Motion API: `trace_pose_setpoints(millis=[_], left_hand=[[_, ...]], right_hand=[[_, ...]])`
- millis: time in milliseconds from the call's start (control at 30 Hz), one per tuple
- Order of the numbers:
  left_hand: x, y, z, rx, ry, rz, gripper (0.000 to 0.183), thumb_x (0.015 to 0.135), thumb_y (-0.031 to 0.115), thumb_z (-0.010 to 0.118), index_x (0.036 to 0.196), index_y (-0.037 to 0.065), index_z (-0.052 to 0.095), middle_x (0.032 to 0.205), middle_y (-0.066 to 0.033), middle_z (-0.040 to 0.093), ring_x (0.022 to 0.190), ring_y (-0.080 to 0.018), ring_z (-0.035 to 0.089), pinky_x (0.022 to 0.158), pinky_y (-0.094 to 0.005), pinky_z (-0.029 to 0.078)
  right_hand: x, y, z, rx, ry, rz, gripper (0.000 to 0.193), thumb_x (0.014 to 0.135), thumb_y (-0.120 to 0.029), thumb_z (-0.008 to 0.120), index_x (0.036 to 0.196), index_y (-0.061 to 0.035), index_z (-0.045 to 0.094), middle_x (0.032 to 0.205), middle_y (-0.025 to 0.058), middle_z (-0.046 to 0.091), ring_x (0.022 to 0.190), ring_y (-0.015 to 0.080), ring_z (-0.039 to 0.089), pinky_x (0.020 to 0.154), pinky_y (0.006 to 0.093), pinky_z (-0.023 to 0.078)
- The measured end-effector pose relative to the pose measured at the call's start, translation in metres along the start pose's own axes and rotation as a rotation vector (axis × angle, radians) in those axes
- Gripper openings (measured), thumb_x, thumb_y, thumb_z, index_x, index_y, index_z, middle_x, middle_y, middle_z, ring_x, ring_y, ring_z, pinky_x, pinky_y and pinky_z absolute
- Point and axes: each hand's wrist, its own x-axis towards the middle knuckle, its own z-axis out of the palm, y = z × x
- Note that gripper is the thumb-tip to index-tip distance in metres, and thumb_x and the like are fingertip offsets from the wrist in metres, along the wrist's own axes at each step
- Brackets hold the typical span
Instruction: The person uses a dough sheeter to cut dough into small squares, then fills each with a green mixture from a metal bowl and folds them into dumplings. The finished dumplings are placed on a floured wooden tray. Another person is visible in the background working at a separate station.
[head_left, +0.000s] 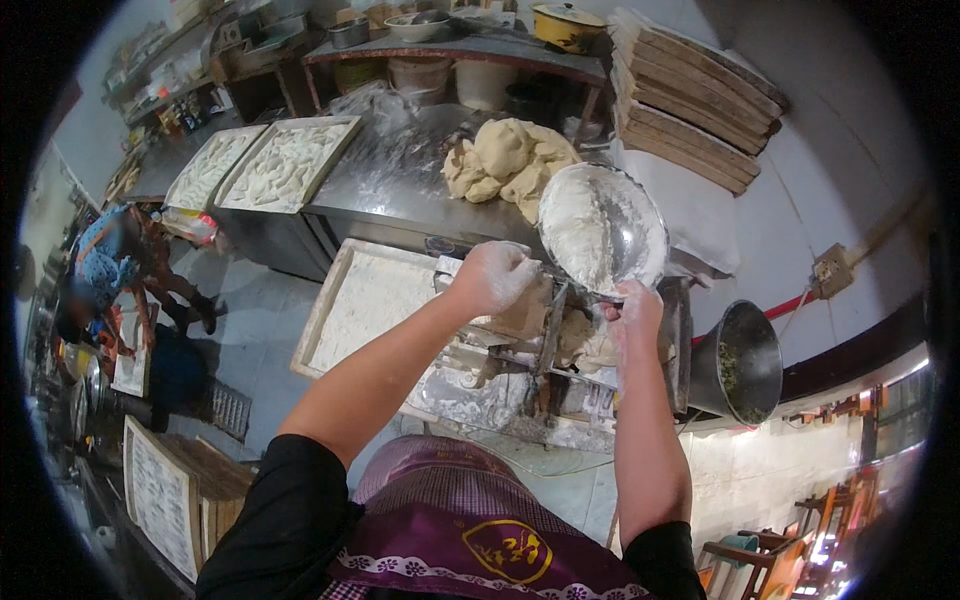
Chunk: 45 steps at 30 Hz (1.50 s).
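My right hand (637, 312) grips the near rim of a round metal bowl (630, 228), which is tilted toward me. White flour (578, 225) fills the bowl's left side. To the left of the bowl, my left hand (495, 278) is closed and dusted with flour; whatever its fingers hold, if anything, is hidden. Both hands are above a flour-coated machine (545, 350), where some dough (590, 340) lies in an opening. A large mound of pale dough (505, 160) rests on the metal counter behind the bowl. Left of the machine, a wooden-edged tray (330, 290) is spread with flour.
Two trays of shaped dough pieces (285, 165) sit at the counter's far left. Stacked wooden boards (690, 100) are at the back right. A metal bucket (745, 365) stands right of the machine. Another person (115, 260) bends over a tray at far left.
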Motion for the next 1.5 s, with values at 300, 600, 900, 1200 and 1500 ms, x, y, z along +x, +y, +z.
trace_pose_setpoints(millis=[300,600,900,1200,1500], left_hand=[[-0.011,0.011,-0.009,-0.274,0.088,-0.062,0.034,0.084,0.030,0.069,0.095,-0.003,0.067,0.086,-0.0164,0.068,0.078,-0.0242,0.065,0.072,-0.0369,0.052],[0.030,-0.061,-0.064,-1.121,0.122,-0.468,0.013,0.086,0.012,0.066,0.081,0.001,0.062,0.076,-0.0066,0.062,0.066,-0.0169,0.061,0.061,-0.0321,0.055],[0.044,-0.218,-0.139,-1.419,0.386,-0.709,0.024,0.080,0.004,0.062,0.100,-0.008,0.058,0.091,-0.0187,0.067,0.067,-0.0286,0.067,0.056,-0.0375,0.058],[0.108,-0.391,-0.173,-1.313,0.870,-0.852,0.018,0.084,0.005,0.054,0.098,-0.005,0.061,0.091,-0.0162,0.065,0.066,-0.0297,0.065,0.050,-0.0382,0.051],[0.118,-0.448,-0.176,-1.351,0.692,-0.885,0.018,0.088,0.002,0.053,0.105,-0.003,0.056,0.097,-0.0160,0.059,0.075,-0.0282,0.062,0.062,-0.0399,0.060]], right_hand=[[-0.029,0.012,0.036,0.180,-0.069,0.131,0.008,0.082,-0.003,0.055,0.089,-0.0014,0.052,0.077,0.0097,0.053,0.057,0.0183,0.047,0.044,0.0252,0.032],[-0.021,0.026,0.143,-0.140,-0.159,-0.014,0.023,0.083,-0.006,0.054,0.105,0.0020,0.054,0.083,0.0140,0.061,0.054,0.0226,0.055,0.042,0.0281,0.039],[-0.054,0.048,0.232,-0.586,-0.307,-0.115,0.050,0.098,-0.023,0.052,0.139,0.0032,0.041,0.132,0.0155,0.050,0.093,0.0292,0.067,0.068,0.0336,0.057],[-0.083,0.019,0.070,-0.569,0.067,-0.089,0.041,0.094,-0.028,0.062,0.127,-0.0041,0.054,0.123,0.0076,0.058,0.089,0.0251,0.067,0.068,0.0344,0.056],[-0.116,0.033,0.075,-0.471,0.174,-0.092,0.026,0.094,-0.018,0.060,0.116,-0.0044,0.060,0.107,0.0084,0.065,0.083,0.0237,0.069,0.064,0.0336,0.057]])
